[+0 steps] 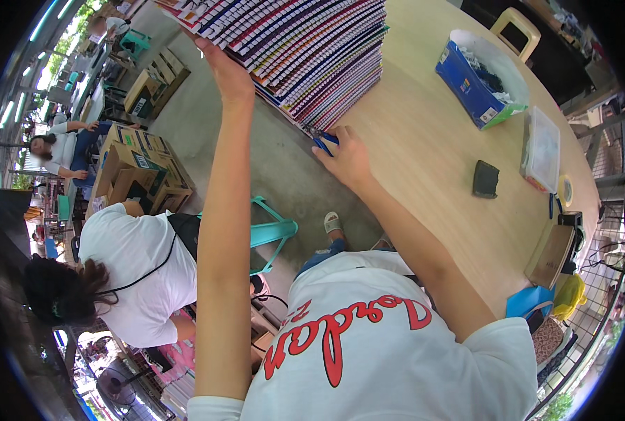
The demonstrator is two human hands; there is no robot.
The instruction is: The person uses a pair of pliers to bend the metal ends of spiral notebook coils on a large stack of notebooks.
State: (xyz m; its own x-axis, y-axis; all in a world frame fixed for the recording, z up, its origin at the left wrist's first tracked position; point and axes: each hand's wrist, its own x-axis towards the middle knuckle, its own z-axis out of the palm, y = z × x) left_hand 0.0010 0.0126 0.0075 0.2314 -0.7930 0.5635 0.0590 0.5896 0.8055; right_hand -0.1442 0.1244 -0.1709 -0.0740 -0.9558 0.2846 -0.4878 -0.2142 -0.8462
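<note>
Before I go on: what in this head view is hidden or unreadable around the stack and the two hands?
- Stack of notebooks: its top is cut off by the upper edge of the head view.
- Left hand: fingertips hidden against the stack.
- Right hand: it covers most of a small blue thing, so its kind is unclear.
- Blue box: contents too small to tell.

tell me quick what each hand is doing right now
Left hand: open, flat against the side of the stack of notebooks.
Right hand: closed on a blue object at the stack's base.
</note>
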